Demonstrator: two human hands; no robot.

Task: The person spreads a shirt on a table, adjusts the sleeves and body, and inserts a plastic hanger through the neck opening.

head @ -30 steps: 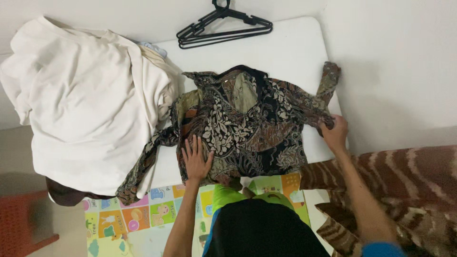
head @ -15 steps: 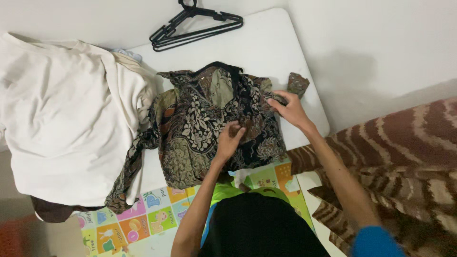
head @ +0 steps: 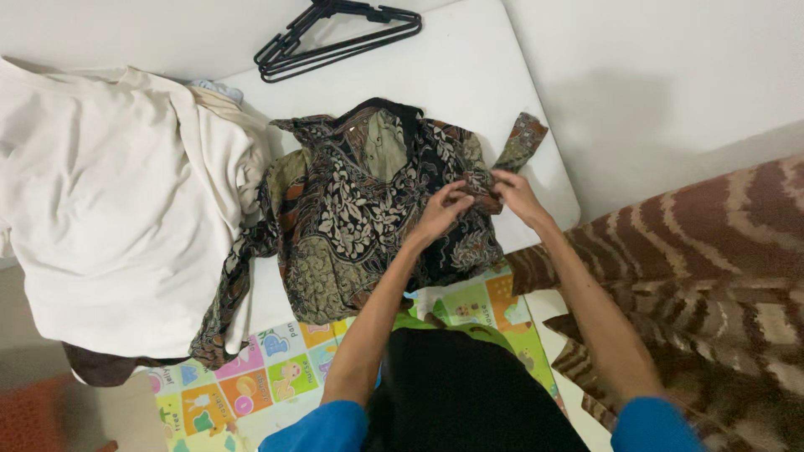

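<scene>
A dark patterned blouse (head: 360,209) with leaf and flower print lies spread on a white table (head: 469,75). My left hand (head: 442,209) and my right hand (head: 517,194) meet at the blouse's right side, both pinching the fabric of its right sleeve. The sleeve's cuff (head: 523,141) sticks out past my right hand toward the table's right edge. The other sleeve (head: 228,293) hangs off the table's front edge on the left.
A heap of cream cloth (head: 109,192) covers the table's left half. Black hangers (head: 335,38) lie at the far edge. A striped brown blanket (head: 695,276) is on the right, a colourful play mat (head: 276,368) on the floor below.
My left hand left the blouse's lower front and moved right to join the right hand. The right hand drew the right sleeve inward, from stretched out to folded against the body.
</scene>
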